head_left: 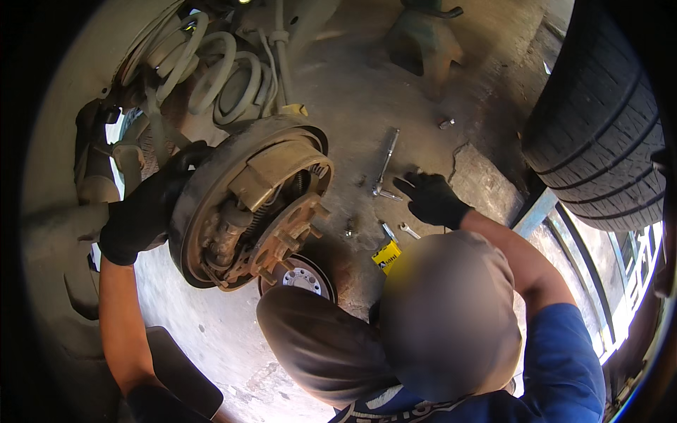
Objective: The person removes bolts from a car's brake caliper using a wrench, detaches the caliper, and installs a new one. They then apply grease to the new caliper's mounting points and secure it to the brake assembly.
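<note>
My left hand (144,215), in a black glove, reaches behind the rim of the drum brake assembly (243,204). Some of its fingers are hidden there, so their grip does not show. The dusty assembly is tilted, with its brake shoes, springs and studded hub (282,247) exposed. Over the floor at the right, my gloved right hand (436,199) has its fingers stretched apart and holds nothing. Closest to those fingertips lies a socket wrench (386,163) with a long shiny handle.
A coil spring (229,67) rises behind the brake. On the floor are a removed drum (326,283), a small spanner (408,230), a yellow box (386,257) and a loose socket (446,123). A jack stand (425,42) stands farther back; a tire (599,120) is at right.
</note>
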Action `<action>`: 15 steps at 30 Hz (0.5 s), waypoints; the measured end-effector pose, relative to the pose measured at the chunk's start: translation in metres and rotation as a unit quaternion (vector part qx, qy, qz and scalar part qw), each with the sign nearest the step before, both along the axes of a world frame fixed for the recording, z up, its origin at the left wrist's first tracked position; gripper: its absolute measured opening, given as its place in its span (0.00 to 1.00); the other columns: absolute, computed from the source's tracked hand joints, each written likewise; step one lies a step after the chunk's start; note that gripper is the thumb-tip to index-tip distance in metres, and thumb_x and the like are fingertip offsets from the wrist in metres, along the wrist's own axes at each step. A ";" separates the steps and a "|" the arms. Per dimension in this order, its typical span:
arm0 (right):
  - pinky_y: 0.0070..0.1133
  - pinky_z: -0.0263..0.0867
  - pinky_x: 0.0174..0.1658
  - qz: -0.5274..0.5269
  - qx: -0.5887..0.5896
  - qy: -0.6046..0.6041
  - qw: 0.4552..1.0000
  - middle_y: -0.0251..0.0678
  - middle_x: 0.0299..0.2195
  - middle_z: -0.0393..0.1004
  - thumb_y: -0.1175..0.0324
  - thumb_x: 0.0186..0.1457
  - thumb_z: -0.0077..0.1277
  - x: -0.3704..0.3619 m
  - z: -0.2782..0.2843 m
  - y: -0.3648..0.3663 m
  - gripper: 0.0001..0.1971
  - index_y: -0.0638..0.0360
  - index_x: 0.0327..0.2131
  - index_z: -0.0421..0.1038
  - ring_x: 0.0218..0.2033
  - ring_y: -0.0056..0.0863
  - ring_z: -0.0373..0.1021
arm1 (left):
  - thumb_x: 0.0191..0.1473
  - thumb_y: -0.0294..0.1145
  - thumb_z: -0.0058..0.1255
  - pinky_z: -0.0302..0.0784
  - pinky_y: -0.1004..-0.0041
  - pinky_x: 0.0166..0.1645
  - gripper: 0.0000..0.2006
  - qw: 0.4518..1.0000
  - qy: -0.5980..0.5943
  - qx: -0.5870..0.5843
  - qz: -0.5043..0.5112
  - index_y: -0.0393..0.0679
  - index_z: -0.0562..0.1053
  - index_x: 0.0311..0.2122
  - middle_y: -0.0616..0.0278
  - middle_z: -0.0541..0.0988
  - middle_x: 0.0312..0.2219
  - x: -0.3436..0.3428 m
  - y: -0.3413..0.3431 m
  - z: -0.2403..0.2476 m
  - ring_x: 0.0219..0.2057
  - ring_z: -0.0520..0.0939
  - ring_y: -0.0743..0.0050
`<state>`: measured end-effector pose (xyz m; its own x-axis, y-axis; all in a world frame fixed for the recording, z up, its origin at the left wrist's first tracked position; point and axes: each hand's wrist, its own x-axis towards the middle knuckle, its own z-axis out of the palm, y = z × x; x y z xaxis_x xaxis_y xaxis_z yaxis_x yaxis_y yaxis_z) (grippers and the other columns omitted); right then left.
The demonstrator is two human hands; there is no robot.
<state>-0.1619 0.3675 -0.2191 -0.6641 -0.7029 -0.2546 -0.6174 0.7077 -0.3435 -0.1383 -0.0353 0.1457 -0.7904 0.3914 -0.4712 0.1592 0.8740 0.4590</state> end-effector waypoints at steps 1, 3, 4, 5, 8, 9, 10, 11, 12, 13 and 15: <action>0.42 0.60 0.62 0.038 -0.018 0.066 0.997 0.42 0.62 0.67 0.61 0.59 0.51 -0.009 -0.014 -0.012 0.27 0.47 0.63 0.67 0.62 0.45 0.65 | 0.58 0.27 0.57 0.57 0.66 0.70 0.33 1.000 0.019 0.010 -0.001 0.36 0.61 0.67 0.49 0.66 0.64 0.000 0.000 -0.002 0.65 0.67 0.57; 0.44 0.57 0.64 0.086 -0.060 0.180 0.978 0.40 0.61 0.68 0.61 0.55 0.52 -0.025 -0.041 -0.031 0.27 0.48 0.60 0.69 0.60 0.45 0.66 | 0.58 0.28 0.56 0.58 0.66 0.70 0.30 0.994 0.102 0.029 -0.032 0.36 0.63 0.65 0.50 0.68 0.62 0.006 -0.005 -0.010 0.63 0.69 0.58; 0.45 0.56 0.64 0.112 -0.053 0.217 0.968 0.40 0.60 0.69 0.61 0.54 0.53 -0.034 -0.052 -0.041 0.27 0.48 0.59 0.70 0.59 0.45 0.67 | 0.58 0.27 0.56 0.59 0.66 0.69 0.29 0.991 0.069 0.095 0.068 0.35 0.64 0.64 0.50 0.69 0.60 0.012 -0.009 -0.014 0.62 0.70 0.58; 0.45 0.53 0.67 0.112 -0.074 0.235 0.963 0.37 0.53 0.74 0.62 0.54 0.53 -0.039 -0.059 -0.050 0.20 0.48 0.52 0.75 0.57 0.40 0.67 | 0.58 0.26 0.55 0.61 0.66 0.68 0.28 0.973 0.052 0.159 0.157 0.35 0.65 0.63 0.51 0.71 0.59 0.019 -0.013 -0.018 0.61 0.72 0.59; 0.46 0.51 0.67 0.156 -0.027 0.204 0.966 0.33 0.43 0.78 0.62 0.55 0.52 -0.053 -0.067 -0.066 0.12 0.47 0.43 0.77 0.53 0.36 0.69 | 0.63 0.23 0.45 0.70 0.69 0.57 0.17 0.917 0.192 0.172 0.304 0.37 0.70 0.56 0.59 0.77 0.50 0.059 -0.021 -0.011 0.52 0.76 0.70; 0.47 0.50 0.68 0.171 -0.045 0.217 0.960 0.32 0.39 0.77 0.63 0.54 0.53 -0.054 -0.064 -0.066 0.10 0.46 0.41 0.77 0.51 0.35 0.71 | 0.65 0.22 0.42 0.72 0.70 0.52 0.14 0.921 0.247 0.146 0.263 0.38 0.72 0.53 0.62 0.78 0.46 0.076 -0.018 -0.009 0.48 0.75 0.76; 0.48 0.48 0.69 0.184 -0.044 0.210 0.959 0.31 0.35 0.77 0.63 0.54 0.54 -0.057 -0.060 -0.066 0.08 0.45 0.38 0.78 0.49 0.34 0.72 | 0.64 0.22 0.43 0.72 0.71 0.49 0.13 0.933 0.214 0.117 0.265 0.39 0.72 0.52 0.64 0.77 0.42 0.091 -0.012 -0.011 0.44 0.75 0.78; 0.47 0.52 0.66 0.177 -0.066 0.214 0.958 0.33 0.35 0.76 0.63 0.55 0.54 -0.057 -0.054 -0.064 0.08 0.45 0.39 0.77 0.47 0.35 0.73 | 0.62 0.21 0.45 0.73 0.72 0.45 0.12 0.930 0.172 0.173 0.274 0.40 0.72 0.51 0.65 0.77 0.39 0.105 -0.005 -0.012 0.40 0.74 0.80; 0.45 0.57 0.64 0.167 -0.059 0.195 0.965 0.34 0.35 0.76 0.64 0.55 0.54 -0.057 -0.047 -0.060 0.09 0.46 0.40 0.77 0.45 0.37 0.74 | 0.60 0.21 0.49 0.74 0.74 0.40 0.13 0.898 0.120 0.284 0.312 0.40 0.71 0.50 0.65 0.76 0.36 0.114 0.005 -0.018 0.35 0.74 0.82; 0.44 0.61 0.62 0.151 -0.031 0.180 0.971 0.35 0.35 0.75 0.64 0.56 0.54 -0.056 -0.038 -0.057 0.09 0.46 0.41 0.77 0.44 0.38 0.75 | 0.58 0.21 0.52 0.71 0.77 0.34 0.16 0.879 0.077 0.316 0.348 0.39 0.70 0.52 0.67 0.76 0.34 0.121 0.013 -0.022 0.30 0.72 0.85; 0.41 0.68 0.52 -0.007 -0.139 0.093 0.986 0.38 0.36 0.75 0.65 0.57 0.53 -0.051 -0.016 -0.051 0.09 0.48 0.42 0.75 0.41 0.41 0.75 | 0.56 0.20 0.56 0.66 0.83 0.26 0.22 0.840 0.015 0.335 0.427 0.37 0.68 0.57 0.70 0.75 0.33 0.125 0.029 -0.033 0.24 0.69 0.90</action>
<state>-0.2129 0.3165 -0.2348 -0.6911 -0.7190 0.0734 -0.6790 0.6110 -0.4069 -0.0131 -0.0062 0.1131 -0.9250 -0.1550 -0.3470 -0.3748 0.2216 0.9002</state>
